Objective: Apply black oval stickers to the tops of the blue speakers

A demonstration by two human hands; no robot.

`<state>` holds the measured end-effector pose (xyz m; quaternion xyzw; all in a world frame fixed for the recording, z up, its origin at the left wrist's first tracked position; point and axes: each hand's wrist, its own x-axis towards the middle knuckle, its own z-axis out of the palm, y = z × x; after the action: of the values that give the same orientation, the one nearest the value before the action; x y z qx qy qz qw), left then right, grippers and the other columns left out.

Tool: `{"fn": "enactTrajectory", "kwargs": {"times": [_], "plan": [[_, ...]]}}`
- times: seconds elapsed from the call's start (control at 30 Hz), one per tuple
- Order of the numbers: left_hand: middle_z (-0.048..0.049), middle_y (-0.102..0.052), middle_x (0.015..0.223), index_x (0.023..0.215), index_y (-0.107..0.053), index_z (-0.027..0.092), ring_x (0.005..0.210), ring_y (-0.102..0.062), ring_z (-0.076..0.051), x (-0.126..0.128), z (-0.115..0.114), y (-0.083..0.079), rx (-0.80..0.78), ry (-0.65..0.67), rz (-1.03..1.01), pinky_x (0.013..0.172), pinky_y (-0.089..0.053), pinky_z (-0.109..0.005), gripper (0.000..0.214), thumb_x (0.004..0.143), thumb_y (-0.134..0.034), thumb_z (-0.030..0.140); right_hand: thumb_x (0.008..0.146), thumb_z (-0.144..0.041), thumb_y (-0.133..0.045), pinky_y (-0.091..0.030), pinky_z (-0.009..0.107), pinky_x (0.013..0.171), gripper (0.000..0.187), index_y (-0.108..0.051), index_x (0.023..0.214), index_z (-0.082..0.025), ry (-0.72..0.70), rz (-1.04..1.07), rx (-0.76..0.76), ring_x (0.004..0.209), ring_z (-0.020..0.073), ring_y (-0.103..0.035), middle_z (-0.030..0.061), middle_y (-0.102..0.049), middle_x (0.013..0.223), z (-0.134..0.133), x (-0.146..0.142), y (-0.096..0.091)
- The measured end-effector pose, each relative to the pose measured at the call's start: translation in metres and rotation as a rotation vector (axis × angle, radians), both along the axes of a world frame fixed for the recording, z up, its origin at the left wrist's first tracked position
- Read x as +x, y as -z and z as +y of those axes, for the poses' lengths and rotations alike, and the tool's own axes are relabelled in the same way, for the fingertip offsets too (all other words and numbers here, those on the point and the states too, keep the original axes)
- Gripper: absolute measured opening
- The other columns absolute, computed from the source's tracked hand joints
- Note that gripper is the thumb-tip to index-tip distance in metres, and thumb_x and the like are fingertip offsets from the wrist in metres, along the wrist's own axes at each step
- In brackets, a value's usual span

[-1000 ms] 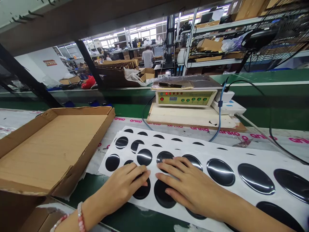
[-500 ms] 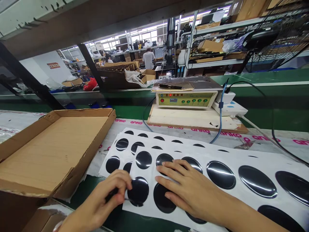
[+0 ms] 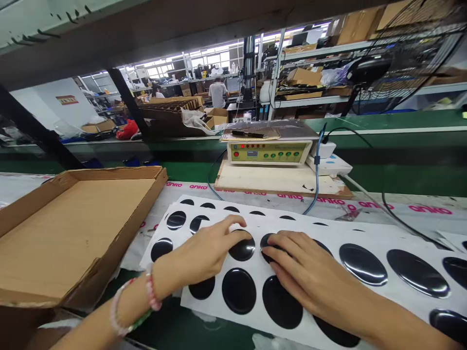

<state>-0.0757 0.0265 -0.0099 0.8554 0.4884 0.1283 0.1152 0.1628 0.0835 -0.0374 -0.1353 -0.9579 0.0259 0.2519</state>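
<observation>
My left hand [image 3: 209,248], with beaded bracelets on its wrist, reaches over the top white sheet [image 3: 255,272] of round glossy black stickers. Its thumb and index tips are at the upper edge of a black sticker [image 3: 242,249], with a small gap between them; the other fingers are curled underneath and partly hidden. My right hand [image 3: 306,267] lies on the same sheet with fingers stretched out, its tips over another black sticker [image 3: 268,243]. More sheets with black stickers [image 3: 176,220] stick out beneath, at the left and back.
A shallow cardboard tray [image 3: 80,218] stands at the left. Behind the sheets, a control box [image 3: 268,151] with green buttons rests on a wooden board [image 3: 262,180], with a blue cable [image 3: 316,180] and a power strip [image 3: 330,165] to its right. A fan [image 3: 370,68] is at the upper right.
My left hand has moved right and up, from the near-left sticker to one in the back row. My right hand has shifted slightly right and stays on the sheet. The camera view has shifted.
</observation>
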Motion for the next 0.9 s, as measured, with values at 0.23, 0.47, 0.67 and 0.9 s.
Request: {"fn": "enactTrajectory", "kwargs": {"times": [0.23, 0.47, 0.67, 0.9], "plan": [[0.0023, -0.057, 0.091, 0.088, -0.054, 0.018, 0.076, -0.056, -0.012, 0.010, 0.059, 0.000, 0.049, 0.295, 0.201, 0.069, -0.045, -0.022, 0.006, 0.091, -0.058, 0.014, 0.096, -0.016, -0.043, -0.044, 0.041, 0.085, 0.026, -0.054, 0.118, -0.021, 0.062, -0.097, -0.167, 0.104, 0.0243, -0.048, 0.0069, -0.051, 0.119, 0.005, 0.006, 0.019], [-0.0059, -0.060, 0.099, 0.100, -0.055, 0.013, 0.080, -0.054, -0.020, 0.005, 0.038, 0.009, 0.257, 0.267, 0.308, 0.054, -0.036, -0.030, 0.015, 0.097, -0.041, 0.010, 0.096, -0.017, -0.040, -0.042, 0.043, 0.084, 0.026, -0.054, 0.117, -0.022, 0.077, -0.105, -0.150, 0.102, 0.0253, -0.048, 0.0064, -0.052, 0.120, 0.001, 0.001, 0.022], [-0.0041, -0.062, 0.102, 0.111, -0.054, 0.016, 0.082, -0.056, -0.018, -0.012, 0.030, 0.024, 0.301, 0.291, 0.235, 0.058, -0.038, -0.028, 0.023, 0.100, -0.035, 0.012, 0.096, -0.018, -0.041, -0.040, 0.042, 0.084, 0.025, -0.054, 0.116, -0.021, 0.094, -0.110, -0.116, 0.101, 0.0255, -0.049, 0.0069, -0.052, 0.120, 0.002, 0.001, 0.023], [0.0013, -0.060, 0.093, 0.094, -0.057, 0.018, 0.073, -0.059, -0.012, -0.005, 0.048, 0.002, 0.031, 0.222, 0.190, 0.061, -0.042, -0.023, 0.003, 0.094, -0.057, 0.021, 0.096, -0.019, -0.045, -0.039, 0.043, 0.084, 0.025, -0.055, 0.118, -0.024, 0.102, -0.101, -0.111, 0.102, 0.0256, -0.049, 0.0055, -0.052, 0.121, 0.000, -0.002, 0.024]]}}
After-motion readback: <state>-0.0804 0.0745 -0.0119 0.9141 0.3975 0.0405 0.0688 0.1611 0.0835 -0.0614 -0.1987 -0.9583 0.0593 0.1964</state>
